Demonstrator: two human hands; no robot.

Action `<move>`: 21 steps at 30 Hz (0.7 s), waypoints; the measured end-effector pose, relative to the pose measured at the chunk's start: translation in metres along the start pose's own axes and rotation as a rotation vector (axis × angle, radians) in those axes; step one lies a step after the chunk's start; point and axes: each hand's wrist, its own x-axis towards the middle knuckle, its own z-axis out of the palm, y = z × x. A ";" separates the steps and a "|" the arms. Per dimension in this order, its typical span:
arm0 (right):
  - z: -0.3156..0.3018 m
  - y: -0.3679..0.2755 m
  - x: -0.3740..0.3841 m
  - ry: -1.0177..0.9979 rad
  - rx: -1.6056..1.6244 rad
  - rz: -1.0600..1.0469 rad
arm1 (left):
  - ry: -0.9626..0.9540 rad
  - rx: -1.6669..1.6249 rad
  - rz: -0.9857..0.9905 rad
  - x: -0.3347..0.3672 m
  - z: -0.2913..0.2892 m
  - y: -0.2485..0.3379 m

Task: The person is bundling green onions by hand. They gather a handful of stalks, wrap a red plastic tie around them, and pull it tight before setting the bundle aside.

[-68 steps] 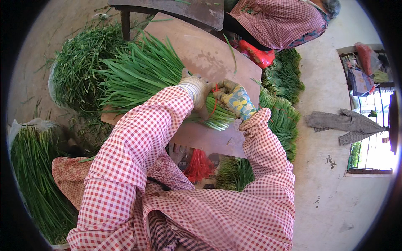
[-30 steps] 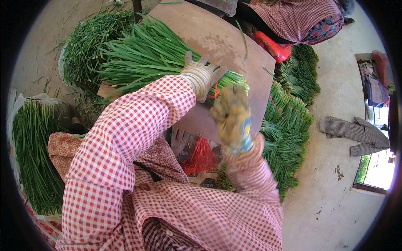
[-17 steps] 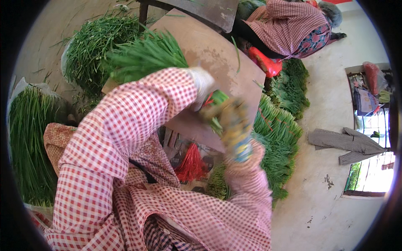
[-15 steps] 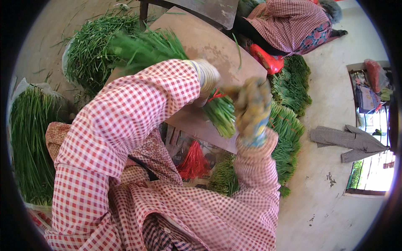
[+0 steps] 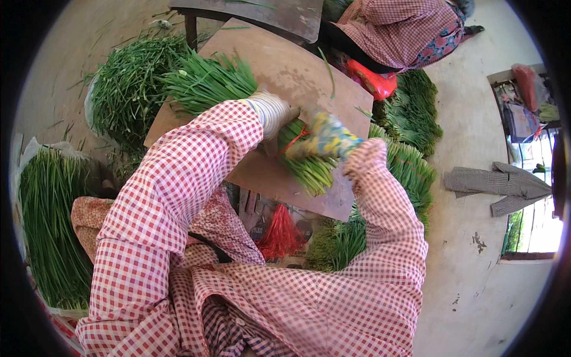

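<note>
**Head view: our bundle lies slantwise across the board, both hands at its waist**

Head view shows us seated over a brown board [image 5: 279,65] that serves as our desk, tilted away toward the upper right. Around it lie heaps of the same long green leaves: a loose pile [image 5: 128,83] beyond the board's left corner, a sack-lined stack [image 5: 50,220] at our far left, and tied rows [image 5: 410,166] on the floor to the right. Another person in a checked shirt [image 5: 395,27] crouches past the board's far edge, apart from our work.

On the board rests our bundle of greens [image 5: 208,80]. Its long axis runs from the leafy tips at upper left down to the cut ends at lower right, which overhang toward us near the board's near edge.

Our left hand [image 5: 272,112], in a pale glove, is closed around the bundle's middle, pressing it against the board. Our right hand [image 5: 324,138], in a patterned glove, sits just beside it on the cut-end side, touching the stems; its fingers appear curled, pinching a red tie [image 5: 295,138] that crosses the bundle between the two hands, though blur keeps us from being sure of the pinch.

Both hands are at the bundle; the right is the one nearer the cut ends. A bunch of spare red ties [image 5: 281,223] hangs below the board's near edge, close to our lap.
</note>
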 end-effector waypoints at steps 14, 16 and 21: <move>0.084 0.013 -0.007 -0.084 1.070 0.376 | 0.488 -1.459 -0.211 -0.051 0.168 0.051; 0.091 0.005 -0.009 -0.010 1.017 0.428 | 0.563 -1.746 -0.252 -0.032 0.175 0.067; 0.089 0.001 -0.018 0.106 0.760 0.379 | 0.411 -1.749 -0.503 -0.028 0.155 0.074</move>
